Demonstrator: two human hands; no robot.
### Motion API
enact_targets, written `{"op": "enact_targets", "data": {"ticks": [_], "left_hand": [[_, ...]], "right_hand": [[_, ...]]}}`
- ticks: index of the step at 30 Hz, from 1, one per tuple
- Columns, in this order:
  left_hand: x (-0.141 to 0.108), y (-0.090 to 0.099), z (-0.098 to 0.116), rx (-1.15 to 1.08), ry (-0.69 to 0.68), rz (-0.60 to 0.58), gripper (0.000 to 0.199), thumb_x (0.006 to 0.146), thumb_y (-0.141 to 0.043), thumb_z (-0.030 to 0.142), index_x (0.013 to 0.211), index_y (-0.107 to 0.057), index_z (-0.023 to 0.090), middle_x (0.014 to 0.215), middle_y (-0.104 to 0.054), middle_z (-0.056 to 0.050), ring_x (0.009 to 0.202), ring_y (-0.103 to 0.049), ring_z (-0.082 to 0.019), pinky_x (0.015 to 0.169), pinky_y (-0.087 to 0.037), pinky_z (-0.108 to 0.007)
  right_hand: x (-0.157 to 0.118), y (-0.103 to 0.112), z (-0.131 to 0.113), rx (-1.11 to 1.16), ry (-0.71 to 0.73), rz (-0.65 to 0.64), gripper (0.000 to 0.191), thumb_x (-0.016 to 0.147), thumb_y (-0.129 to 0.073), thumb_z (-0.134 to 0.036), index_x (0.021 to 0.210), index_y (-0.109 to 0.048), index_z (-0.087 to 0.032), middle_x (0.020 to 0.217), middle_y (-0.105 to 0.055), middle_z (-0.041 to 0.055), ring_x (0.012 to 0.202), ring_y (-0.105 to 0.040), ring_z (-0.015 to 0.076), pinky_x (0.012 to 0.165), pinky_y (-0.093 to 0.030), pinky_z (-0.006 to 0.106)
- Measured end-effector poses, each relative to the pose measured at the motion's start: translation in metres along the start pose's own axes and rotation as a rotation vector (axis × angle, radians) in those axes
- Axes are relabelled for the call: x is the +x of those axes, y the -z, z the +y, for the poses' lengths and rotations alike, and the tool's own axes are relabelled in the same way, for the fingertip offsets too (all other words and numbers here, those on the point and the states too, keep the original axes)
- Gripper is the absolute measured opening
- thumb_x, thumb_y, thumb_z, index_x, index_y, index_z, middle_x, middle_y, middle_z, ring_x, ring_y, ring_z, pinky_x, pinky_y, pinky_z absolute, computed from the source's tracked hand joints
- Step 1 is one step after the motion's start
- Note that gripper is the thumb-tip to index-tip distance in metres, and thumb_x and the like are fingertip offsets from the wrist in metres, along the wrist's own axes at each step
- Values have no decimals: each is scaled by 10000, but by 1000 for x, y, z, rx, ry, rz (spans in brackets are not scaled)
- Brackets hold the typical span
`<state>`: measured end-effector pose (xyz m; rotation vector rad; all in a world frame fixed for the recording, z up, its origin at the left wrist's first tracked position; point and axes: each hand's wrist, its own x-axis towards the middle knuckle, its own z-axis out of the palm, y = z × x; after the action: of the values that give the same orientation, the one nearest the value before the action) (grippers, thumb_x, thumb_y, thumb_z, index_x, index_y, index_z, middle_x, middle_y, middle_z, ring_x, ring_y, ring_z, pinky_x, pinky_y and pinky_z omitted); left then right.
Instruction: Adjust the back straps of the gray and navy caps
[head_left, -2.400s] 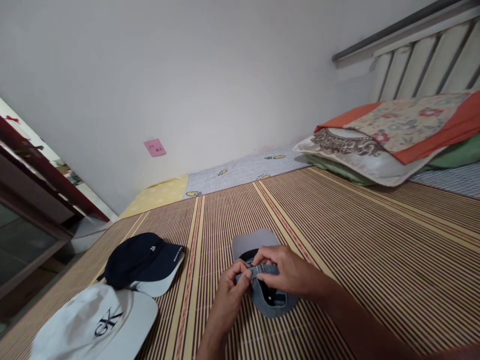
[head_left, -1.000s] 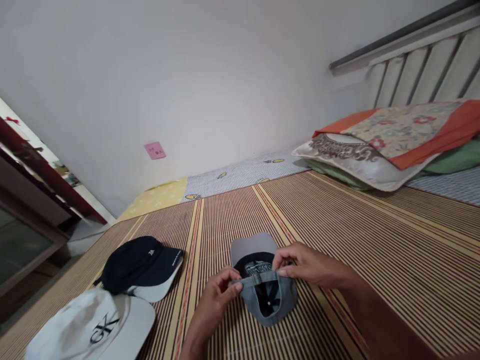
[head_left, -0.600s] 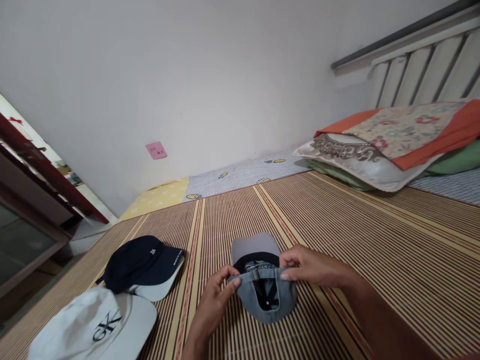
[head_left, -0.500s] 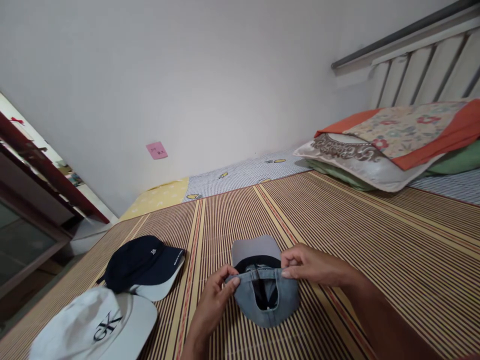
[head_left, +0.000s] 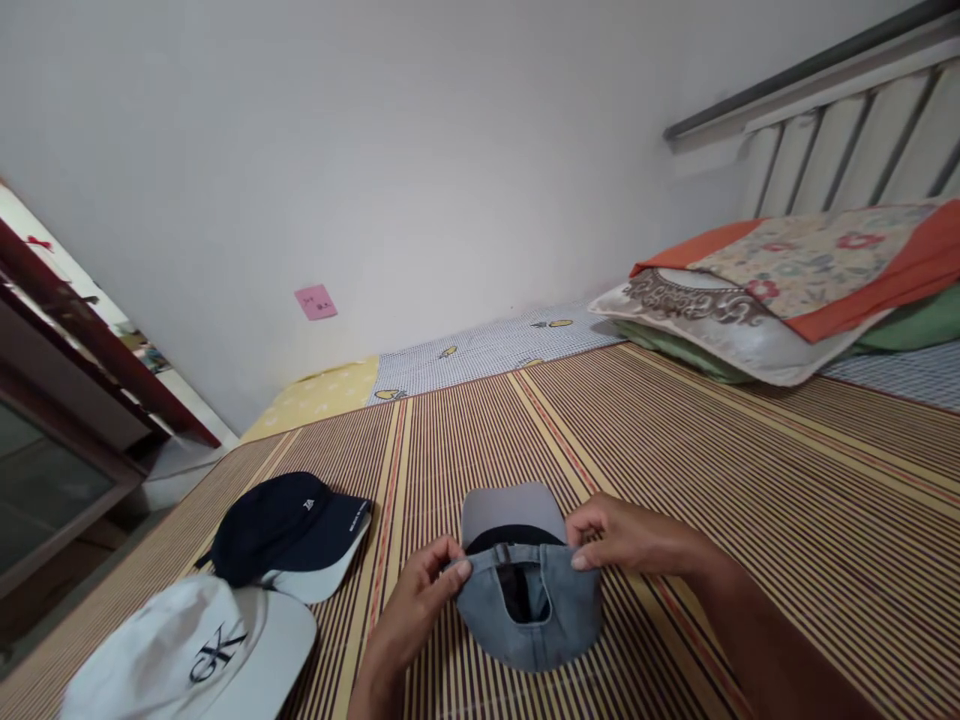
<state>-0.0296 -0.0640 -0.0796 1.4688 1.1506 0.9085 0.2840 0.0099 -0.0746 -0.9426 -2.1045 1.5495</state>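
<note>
A grey-blue baseball cap [head_left: 555, 625] lies on the striped mat in front of me, its back opening and strap facing me and its lighter brim pointing away. My left hand [head_left: 424, 600] pinches the left side of its rim between thumb and fingers. On the opposite side, my right hand [head_left: 622, 540] grips the rim near the brim in the same way. To the left rests a navy cap [head_left: 274, 525] with a small white logo. Closer to me is a white cap [head_left: 180, 645] with black letters, partly cut off by the frame edge.
The striped mat [head_left: 465, 450] covers the bed up to a checked sheet [head_left: 487, 350] along the wall. Pillows [head_left: 750, 320] are stacked at the right below a radiator [head_left: 862, 140]. A pink note [head_left: 316, 302] sticks to the wall. A doorway frame [head_left: 97, 320] stands at the far left.
The grey-blue cap has tilted and its back rim has flattened, so less of its inside shows. Both hands keep hold, and have shifted only slightly.
</note>
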Motion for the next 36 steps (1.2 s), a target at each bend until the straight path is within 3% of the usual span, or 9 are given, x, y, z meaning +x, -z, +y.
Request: {"op": "enact_targets", "data": {"ticks": [6,9,11,14,17,20,26,32,36], "left_hand": [[-21,16,15,-51,56,-176,474,880,-709,541,674,-472,186,660,-391,41,640,-328,-111,601,-255,-245],[-33,15,18,-354,-13,-187,460,828,-771,540,681,-520,184,590,-384,56,553,-291,-88,523,-226,-218],[-32,9,14,-614,-41,-105,385,832,-773,524,738,-613,187,597,-504,36,530,-402,-93,512,-320,-207],[-13,-2,-2,-879,-19,14,206,938,-680,399,883,-755,215,766,-742,-10,747,-684,-159,751,-529,-257],[13,-10,-28,-1084,-72,-100,245,1005,-578,296,966,-803,208,935,-826,-27,1005,-749,-178,1038,-497,-289],[28,-10,-48,-1233,-84,-180,352,1065,-445,254,1081,-791,195,1166,-797,-49,1169,-708,-161,1160,-421,-312],[23,-16,-49,-1260,-62,-101,383,1067,-417,221,1065,-796,167,1216,-777,-67,1205,-691,-179,1202,-387,-355],[20,-30,-41,-1201,-101,-188,412,1068,-377,180,1208,-764,205,1261,-761,-53,1282,-643,-180,1251,-304,-346],[18,-32,-41,-1162,-157,-224,386,1058,-418,227,1292,-725,227,1249,-765,-45,1385,-554,-191,1287,-219,-371]], "right_hand": [[-17,2,-22,158,74,-77,339,791,-736,-478,740,-603,-170,614,-460,-58,566,-365,90,529,-213,243],[-28,-1,-40,287,169,-107,403,817,-747,-544,763,-597,-174,640,-497,-45,566,-392,88,515,-235,228],[-26,-7,-43,430,207,-71,429,818,-760,-572,778,-592,-179,637,-507,-47,545,-390,81,502,-246,218],[-7,-22,-29,727,165,91,409,786,-817,-530,775,-588,-191,641,-542,-55,515,-409,69,501,-306,205],[24,-35,0,921,109,237,293,791,-815,-458,882,-685,-212,823,-709,12,730,-642,158,689,-508,273],[45,-42,24,950,93,256,370,799,-761,-515,1016,-725,-217,936,-767,70,900,-711,252,803,-570,381],[51,-42,33,946,100,299,492,787,-739,-553,1137,-725,-208,1001,-792,101,997,-734,299,875,-593,444],[47,-37,19,926,138,328,557,828,-662,-649,1157,-717,-203,973,-790,95,996,-739,302,862,-606,448],[34,-36,7,864,195,318,623,910,-524,-721,1198,-689,-194,1088,-759,115,1026,-719,290,876,-600,462]]}}
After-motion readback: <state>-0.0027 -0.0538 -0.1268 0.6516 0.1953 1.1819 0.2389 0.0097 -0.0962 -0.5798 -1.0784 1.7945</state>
